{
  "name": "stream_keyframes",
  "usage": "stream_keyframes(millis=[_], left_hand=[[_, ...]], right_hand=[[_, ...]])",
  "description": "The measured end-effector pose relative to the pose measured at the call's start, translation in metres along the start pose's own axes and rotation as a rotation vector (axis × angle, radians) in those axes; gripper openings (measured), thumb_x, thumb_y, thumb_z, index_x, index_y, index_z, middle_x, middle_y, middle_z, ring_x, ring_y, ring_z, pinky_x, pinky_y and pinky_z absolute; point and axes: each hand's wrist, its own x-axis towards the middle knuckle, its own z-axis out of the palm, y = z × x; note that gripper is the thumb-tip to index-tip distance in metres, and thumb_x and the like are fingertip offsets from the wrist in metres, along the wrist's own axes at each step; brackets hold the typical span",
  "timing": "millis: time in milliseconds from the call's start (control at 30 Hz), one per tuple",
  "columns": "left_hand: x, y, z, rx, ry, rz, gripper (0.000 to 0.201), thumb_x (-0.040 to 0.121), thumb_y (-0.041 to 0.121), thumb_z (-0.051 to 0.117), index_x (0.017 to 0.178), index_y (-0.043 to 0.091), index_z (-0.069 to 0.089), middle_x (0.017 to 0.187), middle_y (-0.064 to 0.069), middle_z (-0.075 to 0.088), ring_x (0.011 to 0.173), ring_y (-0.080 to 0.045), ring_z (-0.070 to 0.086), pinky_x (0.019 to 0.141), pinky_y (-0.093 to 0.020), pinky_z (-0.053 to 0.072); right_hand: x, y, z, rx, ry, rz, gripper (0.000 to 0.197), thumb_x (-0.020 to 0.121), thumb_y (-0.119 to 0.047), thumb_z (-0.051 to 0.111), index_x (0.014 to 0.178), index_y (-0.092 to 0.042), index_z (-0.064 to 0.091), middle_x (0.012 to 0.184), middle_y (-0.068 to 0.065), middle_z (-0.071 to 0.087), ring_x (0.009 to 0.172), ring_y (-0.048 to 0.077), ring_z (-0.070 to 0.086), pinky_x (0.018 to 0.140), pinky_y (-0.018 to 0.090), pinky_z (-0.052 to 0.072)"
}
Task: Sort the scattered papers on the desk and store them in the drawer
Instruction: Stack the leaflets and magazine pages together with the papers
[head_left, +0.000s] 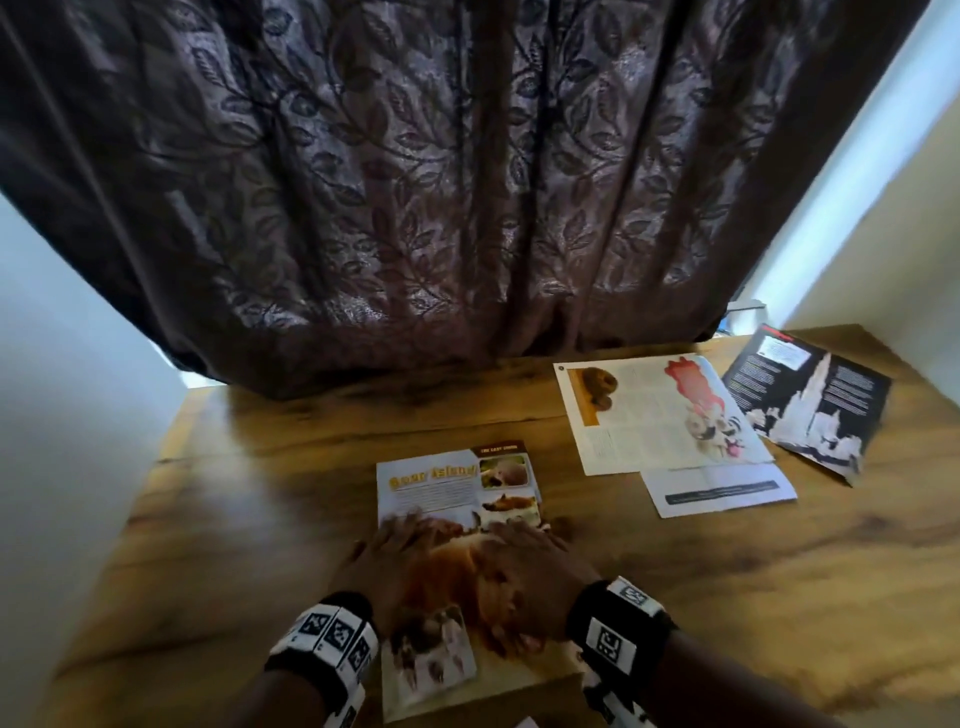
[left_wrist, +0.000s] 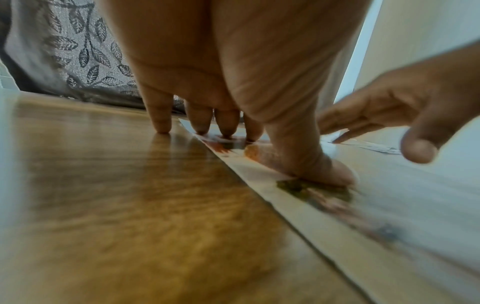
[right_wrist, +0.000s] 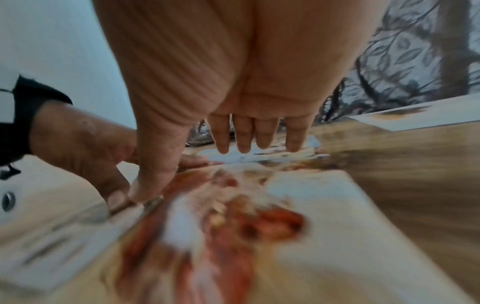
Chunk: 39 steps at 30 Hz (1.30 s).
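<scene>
Both hands press flat on the bear magazine page (head_left: 457, 488), left hand (head_left: 387, 558) beside right hand (head_left: 530, 564), grips wide, holding nothing. Left wrist: fingertips (left_wrist: 200, 128) touch its edge on the bench (left_wrist: 103, 195). Right wrist: fingers (right_wrist: 244, 135) splayed on the page.

wooden desk (head_left: 260, 519) | bear page (head_left: 447, 493) near edge | animal spread (head_left: 649, 410), white sheet (head_left: 722, 491), dark leaflet (head_left: 810, 400) far right
</scene>
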Motion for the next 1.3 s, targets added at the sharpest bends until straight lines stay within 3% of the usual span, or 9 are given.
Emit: stream_keyframes(millis=[233,400,533,600,767,900,1067,1167,1300], left_hand=[[-0.018,0.023,-0.035,0.038,-0.103,-0.028,0.074,0.098,0.035,0.049,0.156,0.027,0.005,0.164,0.003,-0.01,0.151,-0.023,-0.011,0.122,-0.051,0.008],[-0.013,0.015,-0.025,-0.05,-0.086,-0.056,0.097,0.092,0.037,0.059,0.153,0.027,-0.014,0.16,0.007,-0.019,0.15,-0.019,-0.012,0.123,-0.048,0.005],[-0.005,0.002,-0.011,-0.117,-0.046,-0.035,0.099,0.09,0.051,0.058,0.153,0.03,-0.015,0.158,0.011,-0.022,0.149,-0.016,-0.012,0.121,-0.046,0.001],[-0.002,-0.002,-0.006,-0.139,-0.021,-0.043,0.099,0.09,0.05,0.058,0.153,0.029,-0.016,0.154,0.013,-0.026,0.149,-0.013,-0.013,0.12,-0.044,0.001],[0.001,-0.007,-0.002,-0.125,0.02,-0.106,0.105,0.09,0.036,0.064,0.152,0.028,-0.021,0.15,0.015,-0.031,0.148,-0.01,-0.012,0.12,-0.04,0.017],[0.003,-0.006,-0.002,-0.11,0.035,-0.107,0.102,0.092,0.03,0.062,0.15,0.027,-0.022,0.148,0.015,-0.033,0.147,-0.009,-0.014,0.12,-0.039,0.016],[0.006,-0.006,-0.003,-0.096,0.038,-0.106,0.104,0.091,0.03,0.064,0.151,0.027,-0.021,0.146,0.016,-0.033,0.148,-0.01,-0.012,0.119,-0.039,0.021],[0.01,-0.003,-0.009,-0.068,0.025,-0.122,0.107,0.089,0.034,0.066,0.151,0.026,-0.021,0.155,0.011,-0.028,0.149,-0.011,-0.011,0.116,-0.04,0.027],[0.01,0.006,-0.022,-0.024,-0.03,-0.112,0.122,0.079,0.056,0.069,0.15,0.02,-0.023,0.155,0.008,-0.027,0.148,-0.012,-0.011,0.119,-0.041,0.021]], right_hand=[[0.068,-0.058,-0.02,-0.003,-0.102,-0.116,0.103,0.087,-0.042,0.072,0.16,-0.018,0.004,0.169,0.004,0.0,0.155,0.027,-0.002,0.125,0.054,0.008],[0.091,-0.004,-0.017,-0.195,-0.043,-0.011,0.099,0.092,-0.026,0.061,0.159,-0.019,-0.012,0.167,0.003,-0.019,0.154,0.026,-0.011,0.125,0.052,0.0],[0.074,0.059,-0.02,-0.153,0.005,0.18,0.119,0.086,-0.056,0.067,0.154,-0.022,-0.025,0.15,-0.006,-0.042,0.15,0.022,-0.025,0.114,0.04,-0.016],[0.064,0.073,-0.026,-0.129,-0.022,0.221,0.144,0.061,-0.089,0.06,0.153,-0.021,-0.028,0.149,-0.008,-0.042,0.145,0.016,-0.03,0.116,0.041,-0.015],[0.041,0.074,-0.025,-0.12,0.006,0.229,0.124,0.083,-0.048,0.073,0.154,-0.019,-0.025,0.152,-0.006,-0.039,0.149,0.023,-0.025,0.122,0.044,-0.006],[0.005,0.071,-0.005,-0.147,-0.105,0.154,0.157,0.05,-0.081,0.075,0.154,-0.022,-0.028,0.15,-0.007,-0.041,0.14,0.018,-0.034,0.118,0.049,-0.014],[-0.048,0.081,0.022,-0.19,-0.088,0.143,0.117,0.088,-0.064,0.057,0.135,-0.034,-0.046,0.153,-0.006,-0.043,0.135,0.018,-0.049,0.123,0.05,-0.01],[-0.059,0.084,0.023,-0.062,-0.065,0.139,0.111,0.089,-0.063,0.059,0.152,-0.034,-0.028,0.157,-0.011,-0.034,0.145,0.018,-0.03,0.122,0.046,-0.009],[-0.052,0.08,-0.024,0.266,0.063,0.165,0.047,0.093,-0.037,0.065,0.138,-0.036,0.052,0.144,-0.005,0.055,0.133,0.017,0.052,0.11,0.045,0.045]])
